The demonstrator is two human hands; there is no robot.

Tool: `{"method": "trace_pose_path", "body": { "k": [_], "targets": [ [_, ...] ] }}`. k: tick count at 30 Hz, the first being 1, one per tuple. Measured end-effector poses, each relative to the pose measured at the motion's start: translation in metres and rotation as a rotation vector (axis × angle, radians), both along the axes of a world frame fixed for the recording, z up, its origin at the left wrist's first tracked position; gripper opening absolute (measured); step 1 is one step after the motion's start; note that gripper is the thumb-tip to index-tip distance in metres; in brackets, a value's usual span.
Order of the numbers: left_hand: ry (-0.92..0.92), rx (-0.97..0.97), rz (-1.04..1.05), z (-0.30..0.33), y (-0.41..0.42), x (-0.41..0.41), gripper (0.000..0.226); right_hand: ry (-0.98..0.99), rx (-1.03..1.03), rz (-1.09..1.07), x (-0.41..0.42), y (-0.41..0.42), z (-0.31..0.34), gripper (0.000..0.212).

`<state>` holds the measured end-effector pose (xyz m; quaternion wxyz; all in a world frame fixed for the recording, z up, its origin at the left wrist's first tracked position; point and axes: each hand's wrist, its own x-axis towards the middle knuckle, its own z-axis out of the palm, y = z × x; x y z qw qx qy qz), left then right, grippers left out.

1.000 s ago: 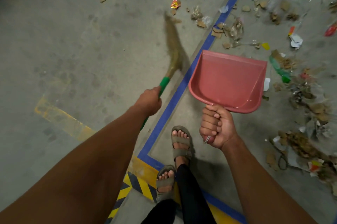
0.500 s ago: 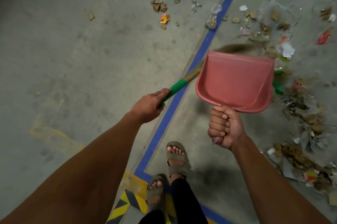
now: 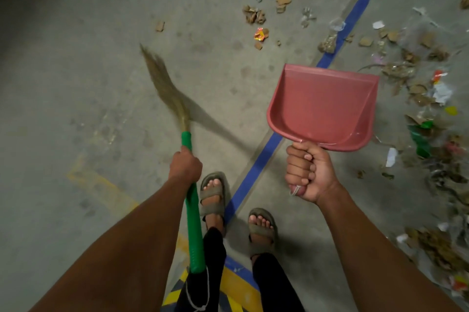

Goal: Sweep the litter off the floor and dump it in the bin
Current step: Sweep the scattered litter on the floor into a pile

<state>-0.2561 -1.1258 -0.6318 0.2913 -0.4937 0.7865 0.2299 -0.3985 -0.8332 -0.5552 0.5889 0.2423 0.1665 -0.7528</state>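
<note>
1. While the left hand (image 3: 185,167) grips the green plastic handle of the soft grass broom (image 3: 189,184) near its upper end, the tan bristle fan (image 3: 165,85) points away to the left over bare concrete, well apart from any scraps.
2. Clenched round the short handle, the right hand (image 3: 308,172) holds the pink plastic dustpan (image 3: 322,106) in the air, its smooth tray without any litter in it.
3. Both tools look light; the bristles should bend easily and flick small pieces, so a grasp close to the head would likely give firmer strokes.
4. Torn brown cardboard bits (image 3: 255,15), a shiny orange wrapper (image 3: 261,34) and clear film lie scattered ahead on the rough grey concrete floor (image 3: 88,57); a denser band of mixed paper and plastic litter (image 3: 426,98) runs along the right, beyond the painted blue line (image 3: 256,167).
5. Such scraps seem weightless and apt to drift or cling, the film especially.
6. No bin is in view.
</note>
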Motion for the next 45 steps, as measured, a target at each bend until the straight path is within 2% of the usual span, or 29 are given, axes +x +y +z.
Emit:
{"method": "trace_pose_path", "body": {
  "k": [2,8,13,17,20,24,27,30,32,35,42,45],
  "targets": [
    [-0.002,0.067,-0.121,-0.004,0.012,-0.002,0.054,0.000,0.010,0.005,0.000,-0.005,-0.002,0.042],
    [0.144,0.243,-0.545,-0.011,0.035,-0.019,0.065,-0.013,0.055,0.000,-0.002,-0.026,-0.001,0.040],
    [0.413,0.263,-0.683,0.002,0.008,-0.042,0.065,-0.020,0.089,-0.030,-0.010,-0.048,0.006,0.039],
    [0.590,0.166,-0.624,0.014,-0.038,-0.059,0.064,-0.010,0.087,-0.052,-0.019,-0.067,0.013,0.040],
    [0.597,0.035,-0.460,0.021,-0.077,-0.074,0.063,-0.013,0.054,-0.064,-0.025,-0.081,0.018,0.042],
    [0.489,-0.085,-0.219,0.022,-0.124,-0.093,0.063,-0.010,0.001,-0.068,-0.031,-0.097,0.018,0.040],
    [0.340,-0.131,-0.058,0.014,-0.153,-0.110,0.061,-0.003,0.028,-0.081,-0.032,-0.108,0.015,0.040],
    [0.173,-0.121,-0.027,0.008,-0.166,-0.125,0.054,-0.002,0.066,-0.095,-0.031,-0.116,0.010,0.042],
    [0.136,-0.076,-0.106,0.002,-0.166,-0.134,0.048,0.000,0.059,-0.103,-0.030,-0.121,0.004,0.041],
    [0.180,-0.018,-0.341,-0.012,-0.153,-0.146,0.047,-0.008,0.039,-0.112,-0.026,-0.126,-0.003,0.040],
    [0.338,0.244,-0.930,-0.025,-0.105,-0.191,0.069,-0.013,0.088,-0.143,-0.031,-0.136,-0.003,0.040],
    [0.417,0.273,-1.098,-0.019,-0.100,-0.202,0.071,-0.001,0.108,-0.152,-0.041,-0.140,0.004,0.039]
  ]
}}
